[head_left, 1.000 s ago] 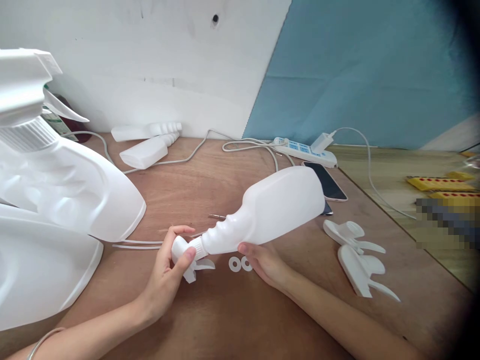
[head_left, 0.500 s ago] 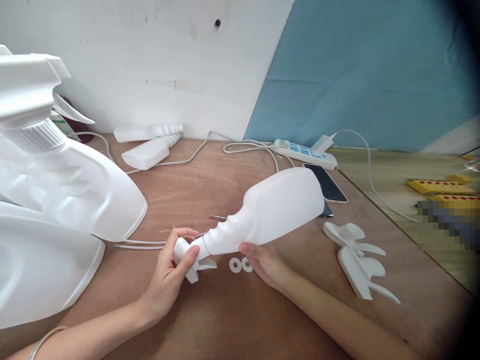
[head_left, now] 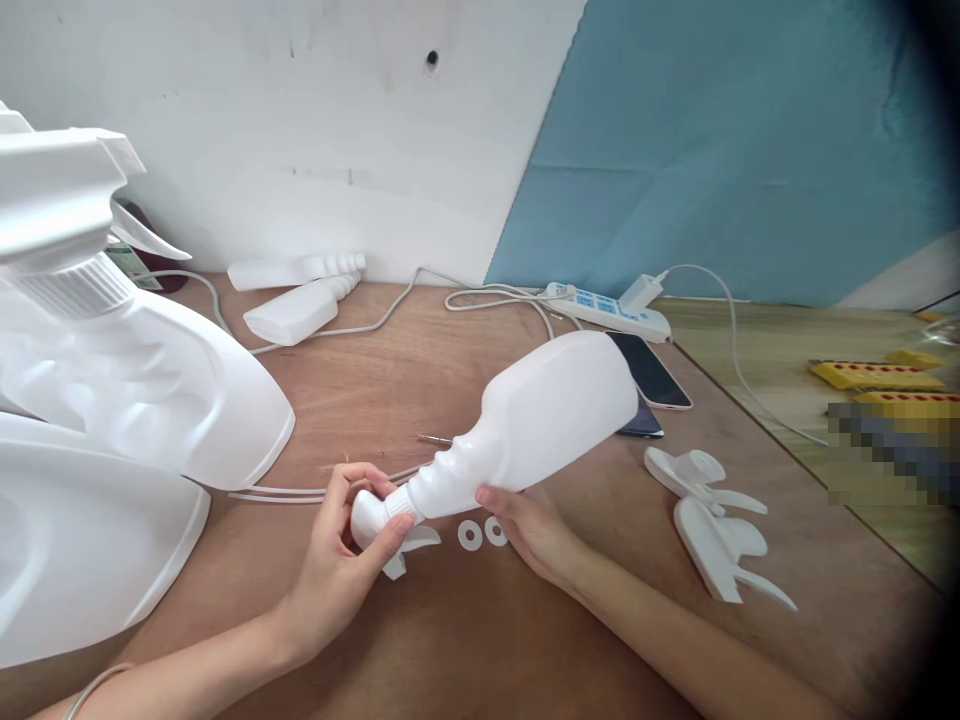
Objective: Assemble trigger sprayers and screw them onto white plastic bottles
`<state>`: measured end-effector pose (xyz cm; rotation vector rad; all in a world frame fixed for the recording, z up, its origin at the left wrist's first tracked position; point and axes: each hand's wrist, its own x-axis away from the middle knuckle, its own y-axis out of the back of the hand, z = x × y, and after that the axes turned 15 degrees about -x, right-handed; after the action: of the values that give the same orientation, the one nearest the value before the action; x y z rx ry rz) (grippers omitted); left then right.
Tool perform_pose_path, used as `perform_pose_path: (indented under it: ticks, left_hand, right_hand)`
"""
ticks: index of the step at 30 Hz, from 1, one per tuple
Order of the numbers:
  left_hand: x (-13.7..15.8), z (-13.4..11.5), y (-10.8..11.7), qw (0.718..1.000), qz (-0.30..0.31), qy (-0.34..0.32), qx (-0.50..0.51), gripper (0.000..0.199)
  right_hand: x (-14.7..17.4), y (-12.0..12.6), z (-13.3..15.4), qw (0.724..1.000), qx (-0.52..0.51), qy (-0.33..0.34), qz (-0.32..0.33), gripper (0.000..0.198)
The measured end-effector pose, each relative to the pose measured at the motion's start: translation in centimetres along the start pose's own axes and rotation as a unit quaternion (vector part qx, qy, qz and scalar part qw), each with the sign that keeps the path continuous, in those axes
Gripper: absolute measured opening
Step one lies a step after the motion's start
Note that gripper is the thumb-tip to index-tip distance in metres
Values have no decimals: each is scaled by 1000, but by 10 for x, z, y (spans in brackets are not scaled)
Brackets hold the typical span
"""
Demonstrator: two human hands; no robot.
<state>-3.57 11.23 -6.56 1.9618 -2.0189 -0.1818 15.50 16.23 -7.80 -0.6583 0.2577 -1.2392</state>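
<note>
A white spray bottle [head_left: 555,420] is held tilted above the table, its base up to the right and its neck down to the left. My left hand [head_left: 341,550] is closed round the white trigger spray head [head_left: 369,517] at the neck, thumb by the ribbed collar. My right hand [head_left: 532,530] grips the underside of the bottle body, with the thumb in front and the other fingers hidden behind. Two flat white washers [head_left: 470,535] lie on the table below the bottle. Thin white tubes [head_left: 277,496] lie behind my left hand.
Large white spray bottles [head_left: 187,380] fill the left side. Two loose trigger heads [head_left: 716,545] lie at right. Two small bottles [head_left: 292,315] rest by the wall. A power strip [head_left: 611,312], cables and a phone [head_left: 651,370] are at the back right.
The bottle has shifted slightly left, and the spray head has turned a little in my left hand. My left thumb has moved slightly right and down along the collar.
</note>
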Motion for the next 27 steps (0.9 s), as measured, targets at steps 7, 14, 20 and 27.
perform_pose_path:
  ticks: [7, 14, 20, 27]
  left_hand:
    - [-5, -3, -3, 979, 187, 0, 85, 40]
    - [-5, -3, 4, 927, 318, 22, 198, 42]
    - [-4, -5, 5, 886, 377, 45, 265, 64]
    - [-4, -5, 1, 884, 357, 27, 300, 58]
  right_hand:
    - [-15, -32, 34, 985, 170, 39, -15, 34]
    - [-29, -65, 40, 986, 164, -1, 31, 43]
    - [-28, -64, 25, 983, -16, -173, 61, 59]
    - [-23, -80, 23, 993, 51, -91, -53, 67]
